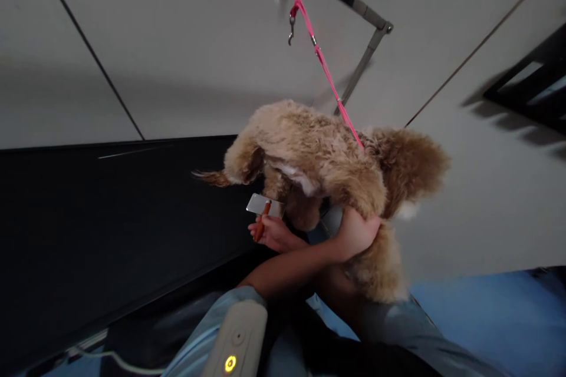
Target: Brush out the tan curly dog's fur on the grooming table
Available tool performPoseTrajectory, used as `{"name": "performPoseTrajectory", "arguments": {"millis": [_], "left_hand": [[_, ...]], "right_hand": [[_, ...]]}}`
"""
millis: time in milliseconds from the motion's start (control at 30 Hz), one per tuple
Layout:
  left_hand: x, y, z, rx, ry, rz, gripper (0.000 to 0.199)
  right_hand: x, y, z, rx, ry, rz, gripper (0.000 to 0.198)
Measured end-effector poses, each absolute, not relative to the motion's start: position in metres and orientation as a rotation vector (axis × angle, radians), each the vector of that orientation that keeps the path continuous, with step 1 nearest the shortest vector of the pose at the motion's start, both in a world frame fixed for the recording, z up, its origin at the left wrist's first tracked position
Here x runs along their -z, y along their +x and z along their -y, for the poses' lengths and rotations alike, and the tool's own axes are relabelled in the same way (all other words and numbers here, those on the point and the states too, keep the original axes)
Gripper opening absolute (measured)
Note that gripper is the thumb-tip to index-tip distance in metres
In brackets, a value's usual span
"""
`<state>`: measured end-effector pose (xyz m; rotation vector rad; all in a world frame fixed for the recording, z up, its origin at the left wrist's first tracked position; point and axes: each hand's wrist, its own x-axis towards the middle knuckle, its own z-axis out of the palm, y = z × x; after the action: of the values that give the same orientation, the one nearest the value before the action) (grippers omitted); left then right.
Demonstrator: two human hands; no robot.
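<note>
The right hand [276, 232] holds a slicker brush [264, 218] in curled fingers, its brown handle slanting upward from the grip, the head just beside the hind leg [275, 181] of the curly-coated dog [305, 141], contact unclear; the left hand [359, 232], its forearm [294, 268] crossed over, grips a foreleg [385, 265] farther right

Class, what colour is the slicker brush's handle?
The handle is orange-brown, clearest in the head view.
</note>
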<state>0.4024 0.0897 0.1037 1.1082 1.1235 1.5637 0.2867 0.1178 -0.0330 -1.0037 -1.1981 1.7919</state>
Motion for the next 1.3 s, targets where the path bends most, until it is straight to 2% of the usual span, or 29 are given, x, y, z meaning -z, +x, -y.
{"name": "performPoseTrajectory", "arguments": {"millis": [167, 367, 467, 567, 667, 800, 900, 1000, 1067, 1133, 1233, 1300], "left_hand": [[-0.104, 0.403, -0.084, -1.572, 1.117, -1.088, 0.035], [-0.102, 0.407, -0.075, -1.578, 1.134, -0.968, 0.040], [-0.101, 0.411, -0.070, -1.569, 1.157, -0.939, 0.039], [-0.103, 0.414, -0.062, -1.501, 1.090, -0.989, 0.028], [-0.108, 0.415, -0.054, -1.404, 1.038, -1.026, 0.015], [-0.127, 0.407, -0.049, -1.393, 0.991, -1.079, 0.017], [-0.141, 0.396, -0.048, -1.437, 0.917, -1.146, 0.019], [-0.140, 0.393, -0.039, -1.478, 0.922, -1.061, 0.026], [-0.133, 0.399, -0.030, -1.476, 0.950, -1.023, 0.025], [-0.125, 0.406, -0.023, -1.491, 0.970, -0.999, 0.022], [-0.121, 0.408, -0.015, -1.524, 0.996, -0.918, 0.023], [-0.122, 0.405, -0.013, -1.549, 1.004, -0.938, 0.026]], "right_hand": [[0.015, 0.292, -0.131, -1.641, -0.960, 1.082, 0.019], [0.021, 0.275, -0.128, -1.937, -1.072, 1.081, 0.021], [0.024, 0.285, -0.123, -1.726, -1.048, 1.034, 0.016], [0.026, 0.297, -0.124, -1.587, -1.112, 1.065, 0.017], [0.033, 0.300, -0.119, -1.742, -1.159, 1.087, 0.021], [0.036, 0.310, -0.100, -2.029, -1.043, 1.199, 0.027], [0.030, 0.322, -0.091, -2.102, -1.017, 1.372, 0.031], [0.024, 0.329, -0.093, -1.923, -0.988, 1.480, 0.028], [0.030, 0.328, -0.093, -1.700, -0.995, 1.474, 0.022], [0.046, 0.325, -0.084, -1.615, -1.069, 1.428, 0.022], [0.068, 0.327, -0.060, -1.918, -1.190, 1.385, 0.030], [0.069, 0.335, -0.050, -1.969, -1.135, 1.437, 0.031]]}}
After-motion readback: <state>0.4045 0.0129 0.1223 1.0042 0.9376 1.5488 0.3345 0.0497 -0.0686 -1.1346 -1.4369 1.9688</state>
